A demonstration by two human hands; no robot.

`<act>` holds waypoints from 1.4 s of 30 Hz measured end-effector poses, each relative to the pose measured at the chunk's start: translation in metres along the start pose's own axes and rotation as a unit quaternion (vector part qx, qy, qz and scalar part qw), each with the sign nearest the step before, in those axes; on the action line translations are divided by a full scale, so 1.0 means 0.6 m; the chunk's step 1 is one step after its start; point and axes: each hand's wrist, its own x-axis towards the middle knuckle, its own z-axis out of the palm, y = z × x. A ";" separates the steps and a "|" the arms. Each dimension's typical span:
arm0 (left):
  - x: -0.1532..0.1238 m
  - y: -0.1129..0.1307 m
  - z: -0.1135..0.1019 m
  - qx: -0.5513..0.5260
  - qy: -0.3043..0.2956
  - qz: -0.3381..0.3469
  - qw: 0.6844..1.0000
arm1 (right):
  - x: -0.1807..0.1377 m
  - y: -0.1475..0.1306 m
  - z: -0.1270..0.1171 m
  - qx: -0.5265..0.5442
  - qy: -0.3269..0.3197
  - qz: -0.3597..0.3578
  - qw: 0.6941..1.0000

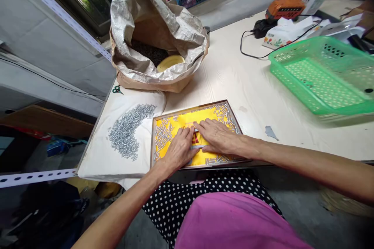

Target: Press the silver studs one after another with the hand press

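Note:
A shallow brown-rimmed tray (152, 140) with a yellow base lies at the table's front edge. Small silvery metal pins (163, 134) are scattered inside, mostly along its sides. Over the middle of the tray are both hands, facing each other with thumbs and fingertips nearly meeting. My left hand (181, 146) has its fingers pressed together at a narrow pale strip (196, 147). My right hand (217, 136) pinches at the strip's other end, its fingers bent. The fingers cover much of what they grip, so its kind is unclear.
Left of the tray, a heap of similar pins (125, 132) lies on white cloth (93, 159). Behind stands an open woven sack (157, 79) with a yellow dish (171, 62) inside. Green-handled scissors (117, 90) lie nearby. A green basket (321, 81) and an orange battery pack (284, 9) are at right.

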 end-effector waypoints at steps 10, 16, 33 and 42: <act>-0.010 0.006 0.020 0.021 0.015 -0.021 0.999 | 0.001 -0.014 0.026 -0.005 -0.005 0.021 1.000; -0.039 0.032 0.041 0.024 0.123 0.014 0.992 | 0.009 0.036 -0.010 -0.008 -0.007 -0.010 1.000; -0.090 -0.007 -0.020 -0.004 0.063 -0.275 0.959 | -0.005 0.002 0.007 0.034 0.017 -0.034 0.999; -0.062 -0.013 -0.033 -0.057 -0.115 -0.322 0.938 | -0.009 -0.017 0.057 0.058 -0.020 -0.027 0.998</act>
